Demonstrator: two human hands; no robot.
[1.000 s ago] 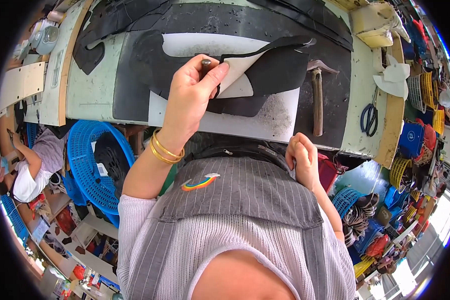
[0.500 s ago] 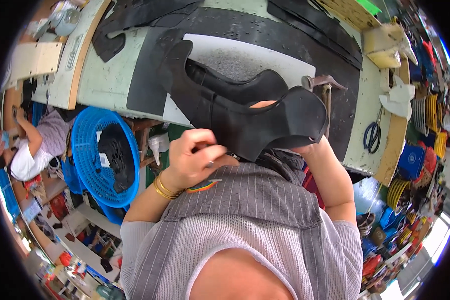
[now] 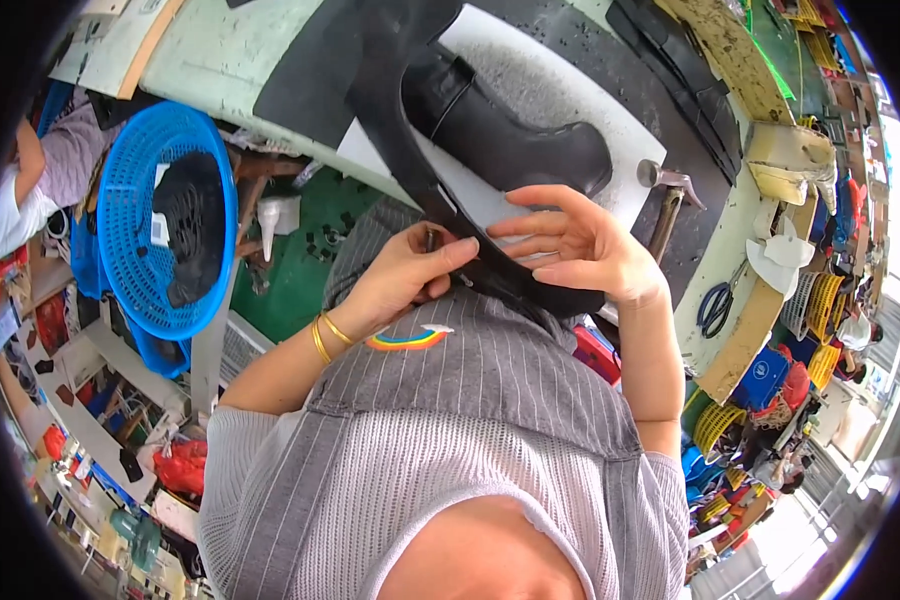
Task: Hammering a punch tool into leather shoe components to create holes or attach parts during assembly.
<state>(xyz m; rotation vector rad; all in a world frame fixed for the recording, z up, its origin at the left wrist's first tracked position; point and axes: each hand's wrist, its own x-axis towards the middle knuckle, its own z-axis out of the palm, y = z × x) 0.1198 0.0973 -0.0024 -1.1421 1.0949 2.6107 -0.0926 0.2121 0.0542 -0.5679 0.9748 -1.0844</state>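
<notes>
A curved black leather-like piece (image 3: 410, 150) stands on edge, running from the table down to my lap. My left hand (image 3: 420, 268) is closed at its near edge, thumb and fingers pinching it. Something small and dark shows between those fingers, too hidden to name. My right hand (image 3: 585, 250) is open, fingers stretched and apart, at the inner side of the piece's right end. Whether its thumb touches the piece I cannot tell. A second black shaped piece (image 3: 515, 130), with a raised strap-like band, lies on the white board (image 3: 625, 130).
Right of the board lies a hammer (image 3: 667, 205); dark blue-handled scissors (image 3: 715, 308) rest near the table's right edge. More black sheets (image 3: 675, 80) lie at the far right. A blue basket (image 3: 115, 230) with black pieces stands left, near a white nozzle bottle (image 3: 272, 222).
The black piece has been tipped on edge, its right end now lower near my lap. My right hand has come from beneath it to its inner side. My left hand now pinches the edge.
</notes>
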